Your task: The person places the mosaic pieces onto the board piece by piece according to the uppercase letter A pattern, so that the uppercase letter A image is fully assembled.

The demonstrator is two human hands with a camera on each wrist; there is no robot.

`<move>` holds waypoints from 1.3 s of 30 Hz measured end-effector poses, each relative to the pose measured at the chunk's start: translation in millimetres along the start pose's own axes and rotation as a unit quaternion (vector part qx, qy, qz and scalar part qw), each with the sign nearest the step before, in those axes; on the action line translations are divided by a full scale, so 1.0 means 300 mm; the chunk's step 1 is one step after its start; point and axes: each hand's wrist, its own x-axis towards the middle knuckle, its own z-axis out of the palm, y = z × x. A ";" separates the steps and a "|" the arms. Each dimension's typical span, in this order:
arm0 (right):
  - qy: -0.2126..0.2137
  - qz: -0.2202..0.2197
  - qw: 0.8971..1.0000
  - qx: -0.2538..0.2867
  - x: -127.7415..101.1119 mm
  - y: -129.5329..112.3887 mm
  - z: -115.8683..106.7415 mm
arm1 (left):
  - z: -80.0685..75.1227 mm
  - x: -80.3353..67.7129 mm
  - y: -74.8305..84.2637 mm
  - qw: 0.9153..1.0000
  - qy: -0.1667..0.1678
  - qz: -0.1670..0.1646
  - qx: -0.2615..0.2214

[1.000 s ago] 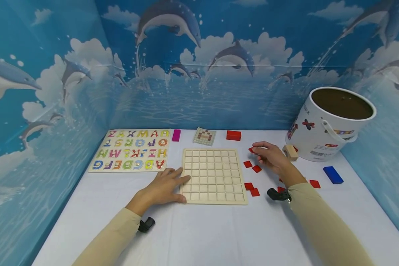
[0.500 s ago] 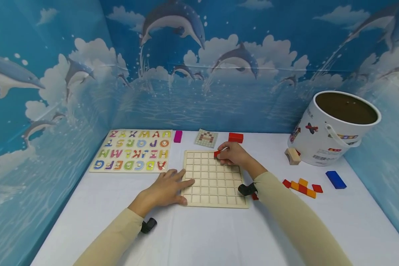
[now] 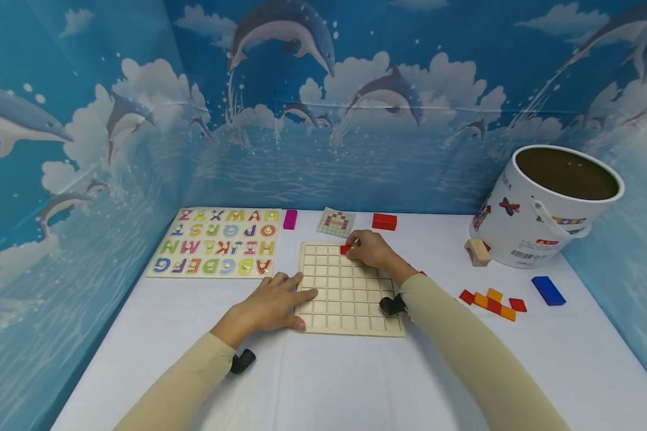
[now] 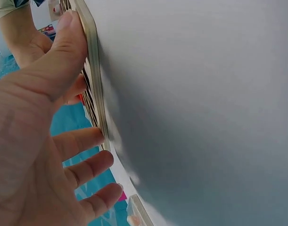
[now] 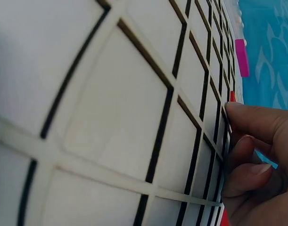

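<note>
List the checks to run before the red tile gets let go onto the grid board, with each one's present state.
1. Red tile held: ok, the right hand pinches it at the fingertips.
2. Tile over the grid board: ok, it sits at the top row.
3. Tile seated flat in one cell: cannot tell, fingers hide its edges.
4. Board steadied: ok, the left hand rests flat on its left edge.
5. Pattern card in sight: ok, it lies just beyond the board.
6. Spare tiles available: ok, a red and orange cluster lies to the right.
</note>
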 end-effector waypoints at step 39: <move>0.022 0.139 0.987 0.076 -0.362 0.346 -0.213 | 0.006 -0.011 0.011 1.000 0.004 -0.008 -0.012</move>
